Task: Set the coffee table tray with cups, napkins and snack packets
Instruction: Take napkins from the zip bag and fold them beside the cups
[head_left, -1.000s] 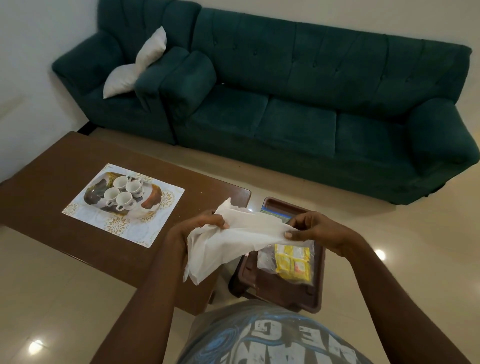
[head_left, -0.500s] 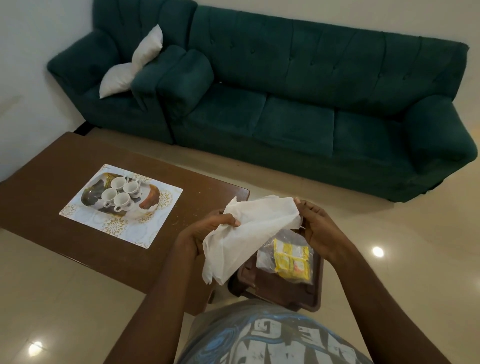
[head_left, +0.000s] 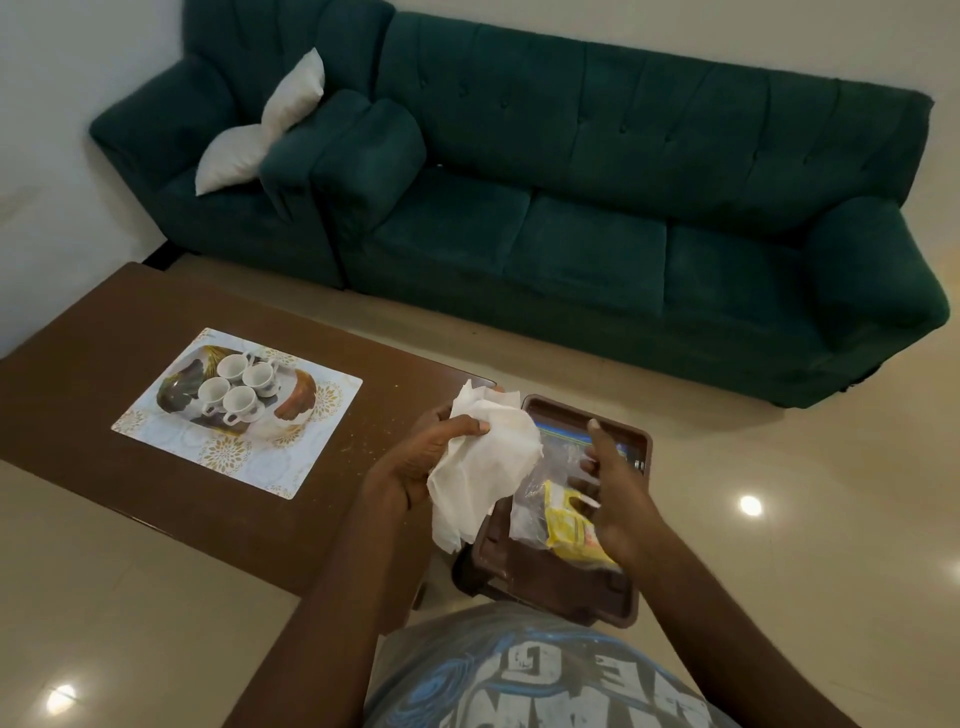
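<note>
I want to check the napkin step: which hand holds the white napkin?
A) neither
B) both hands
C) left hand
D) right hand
C: the left hand grips the white napkin; the right hand is apart from it, over the brown tray.

Green sofa (head_left: 623, 171), white cushion (head_left: 234, 156), coffee table (head_left: 93, 332), glossy beige floor (head_left: 130, 597).

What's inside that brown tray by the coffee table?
A clear bag of yellow snack packets, and a blue-edged item at the far end. The right hand and the white napkin in the left hand cover part of the tray; anything beneath is hidden.
</note>
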